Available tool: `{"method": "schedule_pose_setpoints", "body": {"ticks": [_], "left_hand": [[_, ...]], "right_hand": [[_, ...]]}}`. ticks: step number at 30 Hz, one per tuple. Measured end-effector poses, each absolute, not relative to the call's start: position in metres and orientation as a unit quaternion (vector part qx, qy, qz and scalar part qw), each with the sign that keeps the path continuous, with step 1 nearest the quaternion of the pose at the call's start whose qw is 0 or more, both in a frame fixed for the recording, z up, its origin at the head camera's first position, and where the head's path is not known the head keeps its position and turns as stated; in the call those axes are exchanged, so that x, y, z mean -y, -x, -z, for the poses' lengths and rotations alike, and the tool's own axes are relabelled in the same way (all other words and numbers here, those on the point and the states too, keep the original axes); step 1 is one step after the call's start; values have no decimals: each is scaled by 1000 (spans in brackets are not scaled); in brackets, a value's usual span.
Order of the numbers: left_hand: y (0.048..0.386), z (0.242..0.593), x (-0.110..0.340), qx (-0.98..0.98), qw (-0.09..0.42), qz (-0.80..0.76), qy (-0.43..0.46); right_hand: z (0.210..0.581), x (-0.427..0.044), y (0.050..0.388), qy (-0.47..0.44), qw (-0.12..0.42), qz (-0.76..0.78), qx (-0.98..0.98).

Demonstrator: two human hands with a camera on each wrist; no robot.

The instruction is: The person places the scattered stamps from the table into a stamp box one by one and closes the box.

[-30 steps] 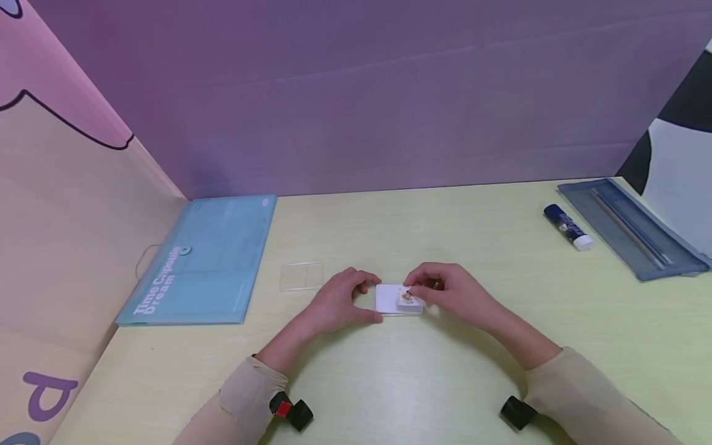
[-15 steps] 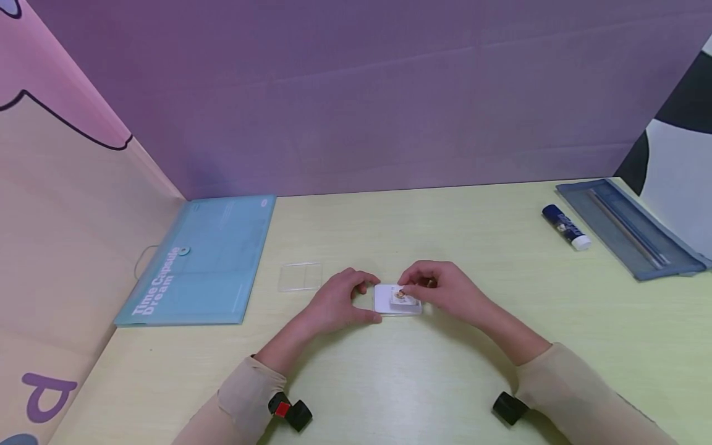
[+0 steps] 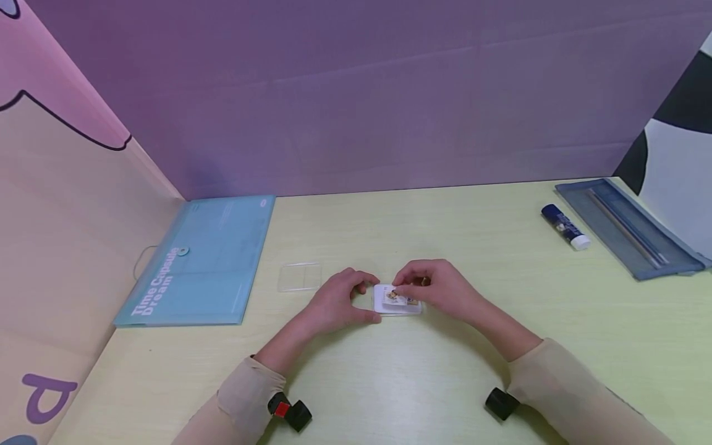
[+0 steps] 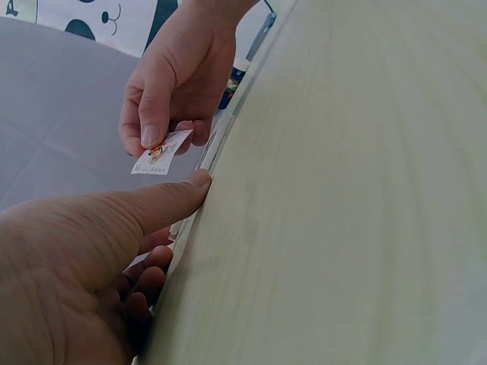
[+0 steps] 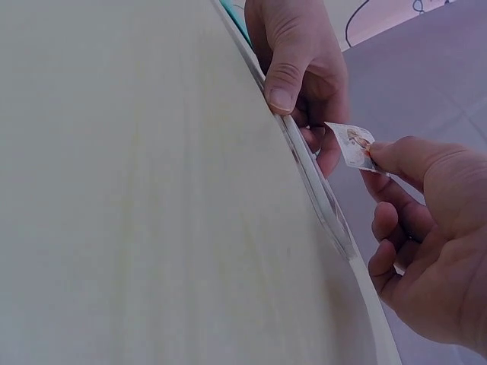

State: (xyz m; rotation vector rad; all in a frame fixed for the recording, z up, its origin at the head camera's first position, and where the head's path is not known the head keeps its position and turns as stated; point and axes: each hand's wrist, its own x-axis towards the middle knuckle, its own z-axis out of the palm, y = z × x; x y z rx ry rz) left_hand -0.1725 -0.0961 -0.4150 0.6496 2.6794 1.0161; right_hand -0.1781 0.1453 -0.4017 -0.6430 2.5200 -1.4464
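My right hand (image 3: 442, 292) pinches a small stamp (image 3: 394, 298) with notched white edges and a little picture. In the right wrist view the stamp (image 5: 351, 146) is tilted between thumb and forefinger, apart from the thin, clear-edged flat case (image 5: 318, 186) below. From above, the case (image 3: 378, 305) has a white inside, and a bit of a brownish picture (image 3: 413, 301) shows at its right end. My left hand (image 3: 340, 301) holds the case by its left end, thumb on the near edge and forefinger at the far edge. The left hand's other fingers are curled beneath.
A clear flat lid-like piece (image 3: 300, 276) lies left of the left hand. Further left is a blue document folder (image 3: 217, 272). A glue stick (image 3: 564, 226) and a blue mesh pouch (image 3: 623, 241) lie at the back right, before the purple backdrop (image 3: 389, 93).
My right hand has moved a little left with the stamp, over the middle of the case. The brownish picture at the case's right end has come into sight. My left hand stays put.
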Motion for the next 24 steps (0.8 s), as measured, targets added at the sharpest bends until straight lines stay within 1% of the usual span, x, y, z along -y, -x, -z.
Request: {"method": "schedule_pose_setpoints", "body": {"ticks": [24], "left_hand": [[171,413,98,-905,98,-345,-227]], "right_hand": [[410,-136,186,214,105,477,-846]]}}
